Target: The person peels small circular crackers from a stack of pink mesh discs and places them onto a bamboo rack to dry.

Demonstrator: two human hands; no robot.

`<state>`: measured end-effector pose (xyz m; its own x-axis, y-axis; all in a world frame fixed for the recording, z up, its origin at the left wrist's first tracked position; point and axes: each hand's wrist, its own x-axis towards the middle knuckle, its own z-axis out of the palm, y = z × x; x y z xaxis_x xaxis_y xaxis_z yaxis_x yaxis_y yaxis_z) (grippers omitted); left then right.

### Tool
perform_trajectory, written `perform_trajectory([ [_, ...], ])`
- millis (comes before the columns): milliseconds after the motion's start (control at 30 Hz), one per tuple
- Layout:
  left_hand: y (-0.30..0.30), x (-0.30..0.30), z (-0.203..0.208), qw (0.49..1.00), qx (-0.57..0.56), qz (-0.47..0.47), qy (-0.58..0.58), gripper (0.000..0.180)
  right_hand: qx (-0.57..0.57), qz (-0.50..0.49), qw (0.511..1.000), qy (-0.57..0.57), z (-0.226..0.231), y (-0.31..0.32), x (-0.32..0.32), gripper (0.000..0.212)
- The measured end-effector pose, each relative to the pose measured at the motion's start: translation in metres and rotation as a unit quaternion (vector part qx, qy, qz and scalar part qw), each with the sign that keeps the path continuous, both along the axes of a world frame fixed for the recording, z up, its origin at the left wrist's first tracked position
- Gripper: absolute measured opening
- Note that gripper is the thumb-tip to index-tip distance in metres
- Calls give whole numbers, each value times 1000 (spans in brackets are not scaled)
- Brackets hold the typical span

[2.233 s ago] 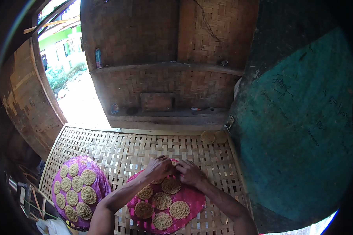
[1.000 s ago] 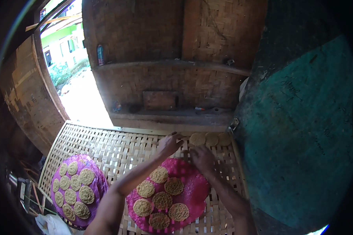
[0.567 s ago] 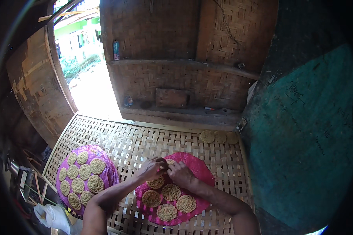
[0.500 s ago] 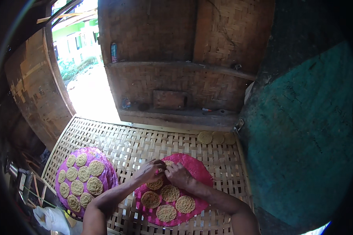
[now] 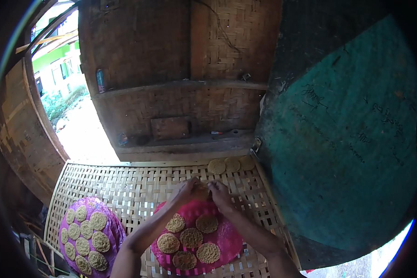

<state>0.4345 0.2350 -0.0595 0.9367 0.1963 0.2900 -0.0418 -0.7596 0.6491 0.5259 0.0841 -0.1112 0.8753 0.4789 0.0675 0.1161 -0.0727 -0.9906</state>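
Both of my hands hold a thin round tan cracker (image 5: 200, 191) by its edges, just beyond the far rim of a bright pink round sheet (image 5: 234, 236). My left hand (image 5: 188, 189) pinches its left side, and the fingers of my right hand (image 5: 219, 193) close on its right side. The fingers partly hide the cracker. Several similar rough-textured crackers, such as this middle one (image 5: 191, 237), lie apart on the pink sheet below my wrists. Along the far edge of the woven bamboo tray (image 5: 139, 185) rest three more tan crackers (image 5: 232, 164) in a row.
A purple round sheet (image 5: 117, 231) bearing several crackers lies at the left. A woven wall with a ledge (image 5: 180, 148) rises behind the tray. On the right stands a large green panel (image 5: 338, 153). A bright doorway (image 5: 85, 125) is at the far left.
My hands have lifted the cracker off the pink sheet and moved it away from me, toward the row at the far edge. The view has turned to the right.
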Motion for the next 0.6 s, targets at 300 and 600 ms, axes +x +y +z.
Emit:
perform_trajectory([
  [300, -80, 135, -47, 984, -168, -32, -47, 26, -133, -129, 979, -85, 11, -96, 84, 37],
  [600, -130, 179, -41, 990, -118, 43, 61, 24, -272, -179, 845, -425, 21, -129, 126, 39],
])
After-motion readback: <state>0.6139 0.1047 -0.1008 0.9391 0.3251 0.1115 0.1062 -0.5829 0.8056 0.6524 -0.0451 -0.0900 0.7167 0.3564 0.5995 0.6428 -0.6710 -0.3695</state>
